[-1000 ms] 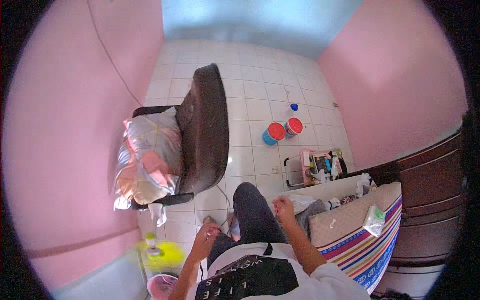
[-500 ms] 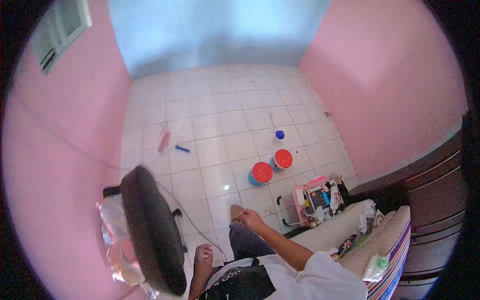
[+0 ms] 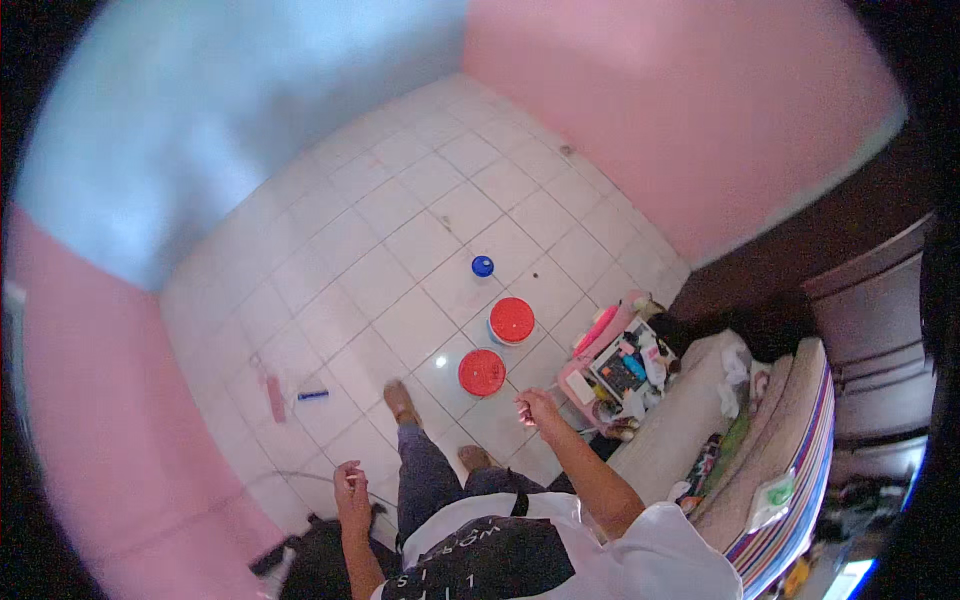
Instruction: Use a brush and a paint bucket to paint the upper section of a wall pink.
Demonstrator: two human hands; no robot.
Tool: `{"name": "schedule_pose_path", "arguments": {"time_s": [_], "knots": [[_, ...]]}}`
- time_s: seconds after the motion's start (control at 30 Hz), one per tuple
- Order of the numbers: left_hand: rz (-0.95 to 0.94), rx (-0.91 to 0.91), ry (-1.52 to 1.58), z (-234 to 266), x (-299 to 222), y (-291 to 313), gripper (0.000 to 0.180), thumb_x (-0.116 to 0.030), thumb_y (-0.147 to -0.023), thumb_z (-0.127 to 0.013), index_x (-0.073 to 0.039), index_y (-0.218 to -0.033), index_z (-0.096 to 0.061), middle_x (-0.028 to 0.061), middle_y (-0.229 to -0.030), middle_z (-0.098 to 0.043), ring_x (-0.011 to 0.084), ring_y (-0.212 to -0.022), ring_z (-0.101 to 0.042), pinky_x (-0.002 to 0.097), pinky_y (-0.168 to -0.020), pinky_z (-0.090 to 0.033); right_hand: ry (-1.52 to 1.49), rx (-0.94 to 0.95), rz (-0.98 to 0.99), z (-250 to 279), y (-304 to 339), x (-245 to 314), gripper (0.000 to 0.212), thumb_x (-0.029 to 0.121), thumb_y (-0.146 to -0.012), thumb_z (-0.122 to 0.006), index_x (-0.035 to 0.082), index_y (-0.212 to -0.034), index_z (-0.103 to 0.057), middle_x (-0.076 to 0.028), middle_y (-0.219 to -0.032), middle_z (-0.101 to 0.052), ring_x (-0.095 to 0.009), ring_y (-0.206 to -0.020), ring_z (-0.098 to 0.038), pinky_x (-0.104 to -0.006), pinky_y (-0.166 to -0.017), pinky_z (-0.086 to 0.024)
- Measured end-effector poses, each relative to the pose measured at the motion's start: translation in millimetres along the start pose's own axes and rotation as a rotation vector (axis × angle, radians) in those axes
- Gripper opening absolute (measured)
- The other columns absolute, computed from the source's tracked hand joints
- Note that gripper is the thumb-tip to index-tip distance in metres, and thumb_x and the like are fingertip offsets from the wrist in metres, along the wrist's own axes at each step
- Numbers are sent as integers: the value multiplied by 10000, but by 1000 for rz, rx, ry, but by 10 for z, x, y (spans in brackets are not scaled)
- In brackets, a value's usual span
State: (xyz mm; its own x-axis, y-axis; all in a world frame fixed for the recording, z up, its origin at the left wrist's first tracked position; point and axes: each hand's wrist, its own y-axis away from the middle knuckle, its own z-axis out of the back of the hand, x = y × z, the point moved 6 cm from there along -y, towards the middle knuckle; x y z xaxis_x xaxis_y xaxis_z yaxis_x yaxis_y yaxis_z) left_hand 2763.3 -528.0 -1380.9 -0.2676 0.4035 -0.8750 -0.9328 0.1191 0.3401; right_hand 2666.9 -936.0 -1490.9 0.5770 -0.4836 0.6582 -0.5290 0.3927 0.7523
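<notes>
My left hand [image 3: 351,486] hangs in the air over the floor, beside a black chair-like thing [image 3: 325,565] at the lower edge. Its fingers are loosely bent and apart, and I see nothing in them. My right hand [image 3: 538,408] is held forward, also loosely curled with no object showing. Closest to it is a tub with a red lid [image 3: 481,373]. A second red-lidded tub [image 3: 512,321] stands just beyond, with some blue on its side. Farther on sits a small round blue thing [image 3: 483,266].
A pink crate [image 3: 578,385] of bottles and small items stands at right, next to a folded mattress [image 3: 665,425] with a striped edge. Dark wooden furniture [image 3: 880,320] lines the right. A pink strip [image 3: 275,398] and a dark blue stick [image 3: 313,396] lie on the floor tiles [image 3: 375,265].
My view has turned to the right, and the black chair-like thing has dropped toward the lower edge. One foot has stepped forward. My hands have moved apart from the body; both tubs stay standing.
</notes>
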Motion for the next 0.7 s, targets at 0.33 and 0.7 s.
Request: {"name": "schedule_pose_path", "arguments": {"time_s": [0.33,0.7], "knots": [[-254,561,-419,-1106,-990,-3243,190,-99,-886,-535,-26,-1060,-557,123,-992,-552,202,-832,-555,303,-698,-478,-623,-340,-218,54,-1095,-395,237,302,-813,-571,70,-816,-620,-26,-638,-540,-163,-531,-548,-303,-450,-430],[-95,996,-442,-4055,-309,-5909,268,-106,-802,-676,-40,-1033,-557,56,-836,-580,145,-745,-556,305,-661,-482,-920,-684,-180,19,-2849,-359,237,310,-834,-565,87,-893,-620,-43,-671,-601,-168,-528,-572,-291,-472,-448]]}}
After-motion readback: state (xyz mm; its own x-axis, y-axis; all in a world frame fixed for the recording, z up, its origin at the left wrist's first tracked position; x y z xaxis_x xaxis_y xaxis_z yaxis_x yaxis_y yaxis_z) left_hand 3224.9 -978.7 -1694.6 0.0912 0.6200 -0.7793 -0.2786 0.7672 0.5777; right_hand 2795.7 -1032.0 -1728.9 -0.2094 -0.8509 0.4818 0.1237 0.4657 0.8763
